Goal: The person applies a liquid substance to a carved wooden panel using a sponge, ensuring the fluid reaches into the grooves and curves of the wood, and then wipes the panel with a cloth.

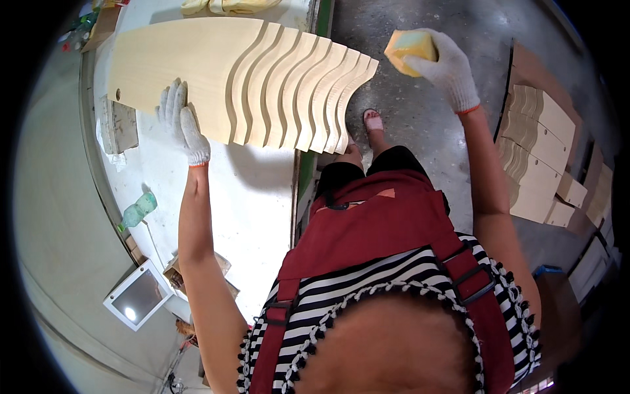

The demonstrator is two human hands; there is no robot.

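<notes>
A pale wooden panel [177,59] lies across the white table, its wavy ridged end reaching past the table's right edge. Gloved in white, my left hand [180,125] rests flat on the panel's near side, fingers stretched out. My right hand [449,69], in a matching glove, is raised over the floor to the right of the panel. It grips a yellow sponge-like block [410,51] with a bluish face, held apart from the wood. Near the panel's left end is a small dark hole [118,94].
Below the panel's left end sits a worn block [119,125]. A green plastic bottle [138,210] lies on the white table [256,197], with a white-framed screen [138,295] nearer me. Yellowish cloth [230,5] lies at the far edge. More ridged panels [541,141] lie on cardboard at right.
</notes>
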